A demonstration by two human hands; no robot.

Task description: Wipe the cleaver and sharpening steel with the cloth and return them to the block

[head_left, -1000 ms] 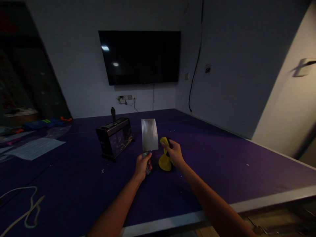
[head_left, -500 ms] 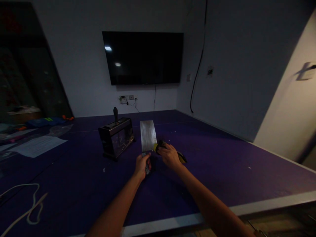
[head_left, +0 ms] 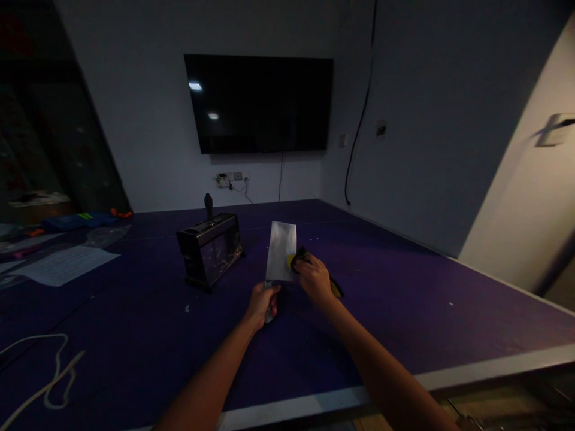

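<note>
My left hand [head_left: 262,304] is wrapped round the handle of a cleaver [head_left: 279,248], its broad grey blade pointing up and away from me above the table. In my right hand [head_left: 315,279] is a bunched yellow and black cloth [head_left: 298,258], pressed against the right side of the blade near its lower half. Part of that cloth hangs out behind the hand. To the left of the blade stands a black knife block [head_left: 209,248] with clear-looking sides. One dark knife handle [head_left: 208,206] sticks up from its top.
The purple table [head_left: 395,317] has a pale front edge and scattered white scraps. White paper [head_left: 65,265] and clear plastic lie at the left, with a pale cable [head_left: 58,377] nearer me. A television [head_left: 260,105] hangs on the wall behind.
The cleaver's blade has swung to the right and turned slightly. The cloth has moved from its lower right edge onto the blade's face. Both hands keep their hold.
</note>
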